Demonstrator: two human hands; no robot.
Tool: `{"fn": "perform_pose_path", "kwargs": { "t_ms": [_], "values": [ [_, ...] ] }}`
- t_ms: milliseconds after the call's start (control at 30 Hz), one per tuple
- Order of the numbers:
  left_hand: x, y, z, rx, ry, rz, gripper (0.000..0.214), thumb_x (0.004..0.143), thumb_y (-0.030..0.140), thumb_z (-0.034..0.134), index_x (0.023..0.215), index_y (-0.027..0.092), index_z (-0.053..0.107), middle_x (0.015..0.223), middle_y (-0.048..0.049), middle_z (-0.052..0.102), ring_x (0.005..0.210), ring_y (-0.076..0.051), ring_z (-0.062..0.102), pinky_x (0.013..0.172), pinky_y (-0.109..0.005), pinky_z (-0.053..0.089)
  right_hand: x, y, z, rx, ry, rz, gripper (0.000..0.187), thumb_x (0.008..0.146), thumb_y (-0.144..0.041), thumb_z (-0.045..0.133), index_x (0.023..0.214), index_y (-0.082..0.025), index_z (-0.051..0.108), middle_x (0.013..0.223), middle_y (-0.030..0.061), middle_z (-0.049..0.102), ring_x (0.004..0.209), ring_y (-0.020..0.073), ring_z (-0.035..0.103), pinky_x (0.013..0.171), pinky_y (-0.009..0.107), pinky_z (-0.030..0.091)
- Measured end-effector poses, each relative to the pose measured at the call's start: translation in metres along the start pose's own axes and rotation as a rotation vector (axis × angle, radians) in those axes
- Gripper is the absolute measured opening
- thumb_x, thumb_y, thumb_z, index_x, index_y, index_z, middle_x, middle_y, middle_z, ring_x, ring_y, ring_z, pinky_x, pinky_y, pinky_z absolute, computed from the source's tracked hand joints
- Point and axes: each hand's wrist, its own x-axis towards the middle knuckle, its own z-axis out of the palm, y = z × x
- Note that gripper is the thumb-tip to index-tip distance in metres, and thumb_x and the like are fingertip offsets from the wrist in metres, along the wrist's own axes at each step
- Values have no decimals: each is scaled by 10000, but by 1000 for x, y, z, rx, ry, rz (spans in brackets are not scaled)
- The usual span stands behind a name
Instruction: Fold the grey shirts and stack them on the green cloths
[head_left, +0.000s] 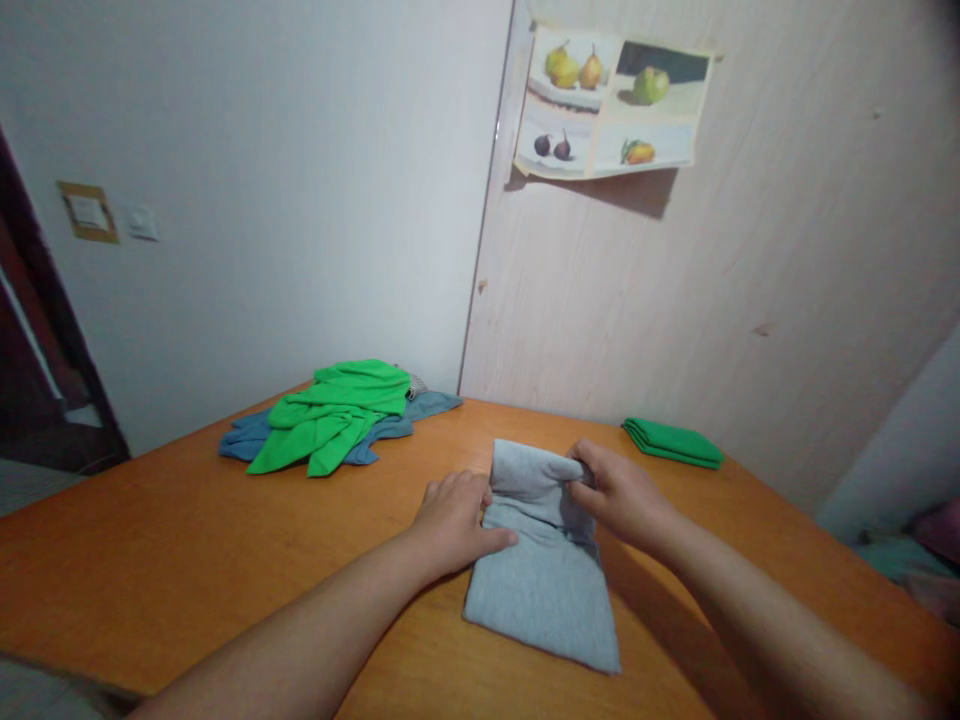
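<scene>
Near the front of the orange-brown wooden table (337,525), slightly right of centre, lies a folded light-grey knit cloth (540,595), its near part flat in a neat panel. The far part stands up and bends over, with creases gathered across the middle where the two parts meet. The right hand (619,495) is clamped on the upper right edge of this raised part, thumb and fingers pinching the fabric. The left hand (457,515) rests at the cloth's left edge, thumb apart from the fingers; the thumb lies on the grey surface, while the fingers reach the side of the raised part.

Toward the far left of the table is a loose heap: a crumpled bright-green cloth (337,410) lies on top of blue-grey fabric (244,437), which spreads out on both sides. At the far right, well apart from the heap, a darker green folded cloth (671,443) forms a compact rectangle. Above, a sheet of fruit paintings (607,115) hangs on the pale wood-grain panel (585,300), showing pears, a green apple and figs.
</scene>
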Motion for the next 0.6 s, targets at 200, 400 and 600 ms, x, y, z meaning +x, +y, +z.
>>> {"fn": "perform_pose_path", "kwargs": {
  "t_ms": [200,400,600],
  "values": [
    [2,1,0,24,-43,-122,521,674,676,713,932,234,614,987,-70,651,1020,-325,586,795,-376,416,-69,-21,11,-105,189,-178,146,862,-225,533,998,-224,586,924,73,651,848,237,578,759,355,423],
    [4,-5,-3,46,-106,-86,133,811,335,590,897,251,647,1022,-59,651,993,-281,584,833,-391,417,-120,-24,31,-116,255,-321,240,888,-156,522,1110,-246,543,1157,113,653,1034,281,606,898,448,464],
    [6,-13,-7,-6,-150,-52,207,753,403,648,913,285,707,981,-27,661,959,-262,584,836,-363,419,-136,-31,35,-162,250,-365,256,878,-170,534,1118,-249,574,1223,118,661,1078,292,632,891,470,513]
  ]
}}
